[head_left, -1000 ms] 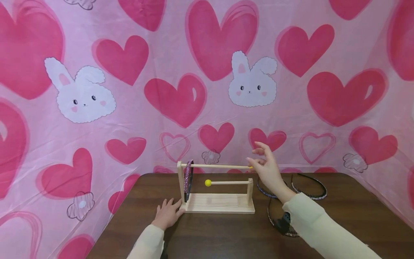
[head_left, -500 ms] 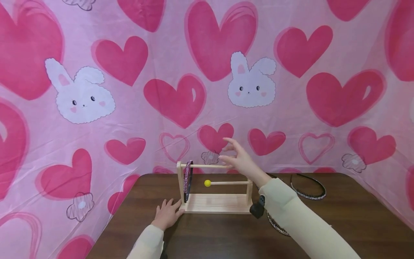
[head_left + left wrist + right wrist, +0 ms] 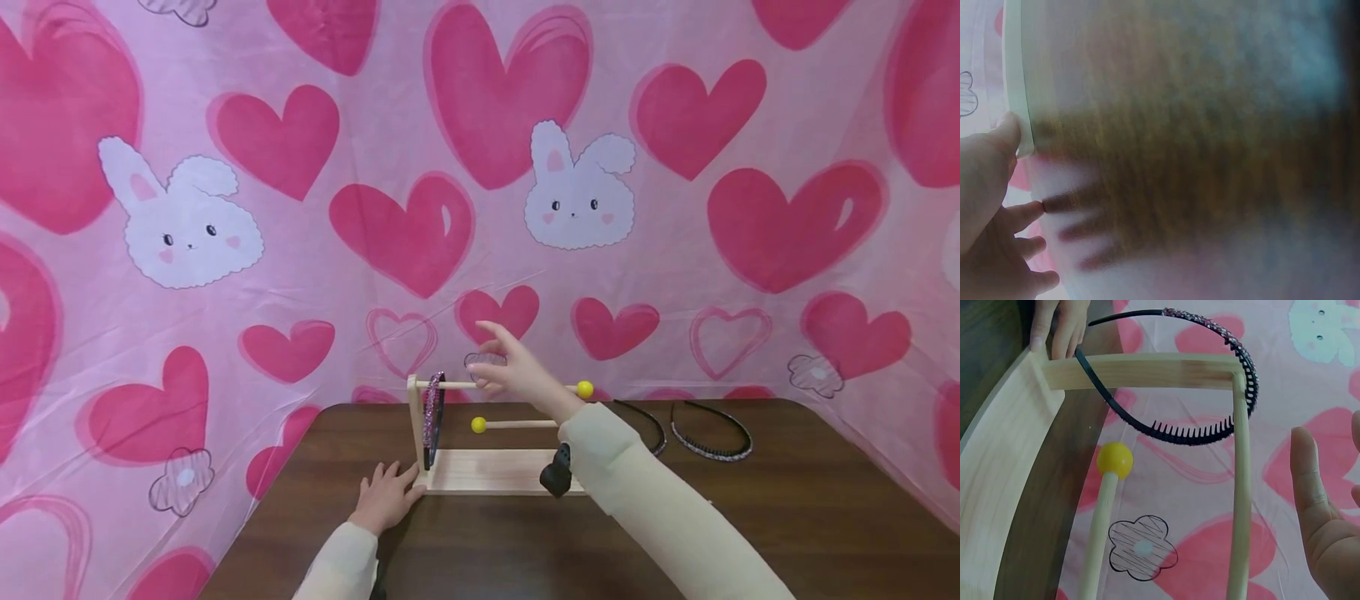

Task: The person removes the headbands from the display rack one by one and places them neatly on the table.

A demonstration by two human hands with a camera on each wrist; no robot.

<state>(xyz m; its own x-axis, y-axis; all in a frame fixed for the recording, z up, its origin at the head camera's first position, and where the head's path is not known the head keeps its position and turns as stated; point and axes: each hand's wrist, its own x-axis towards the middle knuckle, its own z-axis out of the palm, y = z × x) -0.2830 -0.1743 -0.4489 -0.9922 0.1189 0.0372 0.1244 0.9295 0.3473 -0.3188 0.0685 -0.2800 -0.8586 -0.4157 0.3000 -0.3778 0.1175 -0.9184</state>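
Note:
A wooden rack with a flat base stands on the brown table. It has two horizontal rods, each tipped with a yellow ball. Over the left end of the upper rod hangs a glittery pink-and-black toothed headband, close to the tall post. My right hand, empty with fingers loosely extended, hovers at the upper rod and hides part of it. My left hand rests on the table with spread fingers, its thumb against the base's left end.
Two more dark headbands lie on the table at right, one in full view and another partly behind my right sleeve. A pink cloth with hearts and rabbits hangs behind the table.
My right hand has moved left along the upper rod, from its ball-tipped end towards the hanging headband. The rod's yellow ball has come into view. The left hand and headband have stayed put.

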